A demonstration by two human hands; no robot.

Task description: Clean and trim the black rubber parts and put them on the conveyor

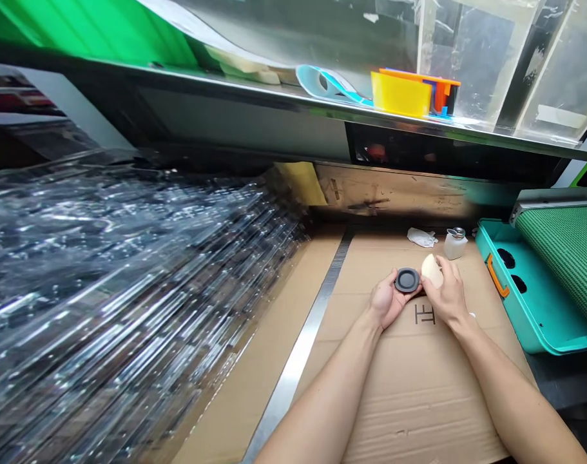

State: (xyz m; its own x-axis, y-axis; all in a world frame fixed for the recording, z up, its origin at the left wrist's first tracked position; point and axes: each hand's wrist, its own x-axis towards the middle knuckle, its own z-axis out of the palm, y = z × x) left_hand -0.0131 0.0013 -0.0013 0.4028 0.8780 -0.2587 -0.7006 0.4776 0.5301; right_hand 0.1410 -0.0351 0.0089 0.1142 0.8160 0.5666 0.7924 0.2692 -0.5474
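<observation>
A broad cardboard sheet (pixel 419 399) spreads up from 6 o'clock, with a steel strip (pixel 293 354) running along its 9 o'clock side. Past that strip, at 9 o'clock, lies a big heap of clear plastic sheets (pixel 119 290). A long metal shelf (pixel 254 90) crosses the view at 12 o'clock and carries a yellow bin (pixel 400 94). At 3 o'clock sits a teal tray (pixel 529 303) with an orange handle (pixel 496 276), next to a green mat (pixel 571 258). Toward 1 o'clock on the cardboard stand a pump bottle (pixel 454 245) and a crumpled white tissue (pixel 422 237).

Near the middle, the left hand (pixel 387 299) lies palm up, cradling a dark round disc (pixel 407 280) at its fingertips. The right hand (pixel 445 293) curls around a pale sponge wedge (pixel 432 270), just beside the disc's rim. The disc looks light and slightly rubbery, so its rim seems the best place to hold it. The sponge looks soft and would likely squash under a hard pinch.
</observation>
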